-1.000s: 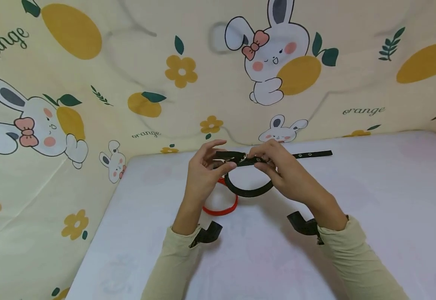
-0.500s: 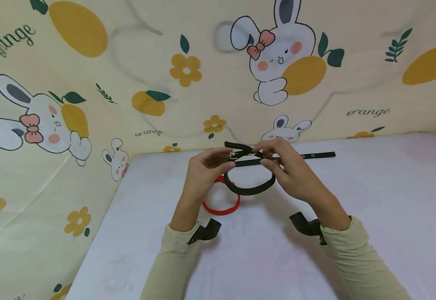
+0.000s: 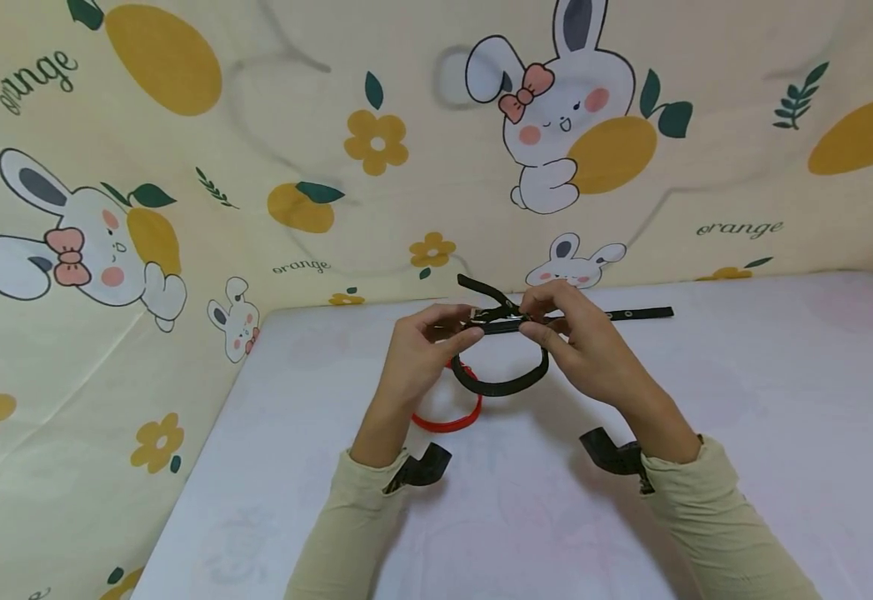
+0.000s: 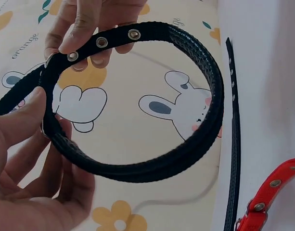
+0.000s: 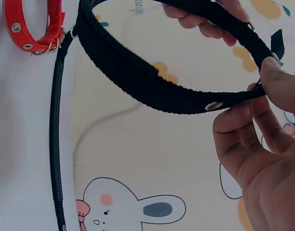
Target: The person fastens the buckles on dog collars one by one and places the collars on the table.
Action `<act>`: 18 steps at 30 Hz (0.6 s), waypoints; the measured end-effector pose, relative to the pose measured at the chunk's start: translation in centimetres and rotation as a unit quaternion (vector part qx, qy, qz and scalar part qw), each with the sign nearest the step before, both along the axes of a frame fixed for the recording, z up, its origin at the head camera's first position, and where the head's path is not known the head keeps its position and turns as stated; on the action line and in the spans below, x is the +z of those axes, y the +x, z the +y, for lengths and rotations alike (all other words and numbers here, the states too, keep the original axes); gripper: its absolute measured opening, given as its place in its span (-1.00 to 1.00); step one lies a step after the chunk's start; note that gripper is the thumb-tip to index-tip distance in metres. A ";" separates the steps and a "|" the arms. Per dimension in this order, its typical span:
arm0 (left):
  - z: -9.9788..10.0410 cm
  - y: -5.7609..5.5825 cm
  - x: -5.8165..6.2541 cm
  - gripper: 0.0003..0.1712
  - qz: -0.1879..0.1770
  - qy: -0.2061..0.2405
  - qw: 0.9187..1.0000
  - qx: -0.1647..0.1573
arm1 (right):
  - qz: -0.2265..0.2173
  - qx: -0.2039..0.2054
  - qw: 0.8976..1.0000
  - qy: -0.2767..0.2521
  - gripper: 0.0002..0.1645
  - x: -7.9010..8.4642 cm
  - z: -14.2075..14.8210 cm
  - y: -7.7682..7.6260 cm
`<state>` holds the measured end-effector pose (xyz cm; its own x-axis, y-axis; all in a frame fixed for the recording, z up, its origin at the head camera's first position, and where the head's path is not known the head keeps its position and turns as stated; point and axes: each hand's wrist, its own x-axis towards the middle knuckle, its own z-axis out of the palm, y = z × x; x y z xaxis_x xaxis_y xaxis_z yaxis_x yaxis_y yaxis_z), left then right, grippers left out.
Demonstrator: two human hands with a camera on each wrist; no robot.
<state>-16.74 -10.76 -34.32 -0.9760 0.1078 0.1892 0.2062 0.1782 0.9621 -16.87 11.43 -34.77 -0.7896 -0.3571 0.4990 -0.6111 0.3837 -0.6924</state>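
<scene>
A black collar (image 3: 501,388) with metal eyelets and a buckle is held up in a loop above the table. My left hand (image 3: 425,358) pinches it at the buckle end between thumb and fingers. Opposite, my right hand (image 3: 582,354) pinches the eyelet part of the strap close to the buckle. The collar's free end (image 4: 17,91) sticks out past the buckle in the left wrist view. An eyelet (image 5: 214,105) shows beside the right fingertips in the right wrist view. Fingers partly hide the buckle.
Behind the hands, a second black strap (image 3: 642,313) with eyelets lies along the white table (image 3: 511,517). A red collar (image 3: 447,426) lies looped on the table, partly behind the left hand. A cloth printed with rabbits and oranges (image 3: 376,50) rises at the back.
The black collar's free end, earlier lying level by the left fingers, now points up and left beyond the buckle. Both hands keep hold and have shifted only slightly.
</scene>
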 end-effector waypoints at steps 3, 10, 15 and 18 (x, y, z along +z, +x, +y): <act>0.2 0.0 -0.1 -0.69 0.001 0.004 1.000 0.002 | -0.008 -0.002 1.000 -0.008 -0.76 0.0 0.0 -0.1; 0.8 0.2 -0.1 -0.73 0.017 0.012 0.999 0.030 | -0.063 -0.021 0.997 -0.030 -0.80 0.1 -0.6 0.1; 1.1 0.5 0.0 -0.72 0.007 0.005 0.999 0.048 | -0.081 -0.035 0.996 -0.030 -0.78 0.2 -1.0 0.3; 1.3 0.6 0.0 -0.71 0.006 0.002 0.999 0.045 | -0.084 -0.044 0.995 -0.026 -0.71 0.3 -1.1 0.3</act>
<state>-16.15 -9.42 -34.33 -0.9795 0.0187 0.2004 0.2002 0.1937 0.9604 -16.53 10.31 -34.52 -0.8909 -0.2598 0.3726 -0.4500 0.3925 -0.8022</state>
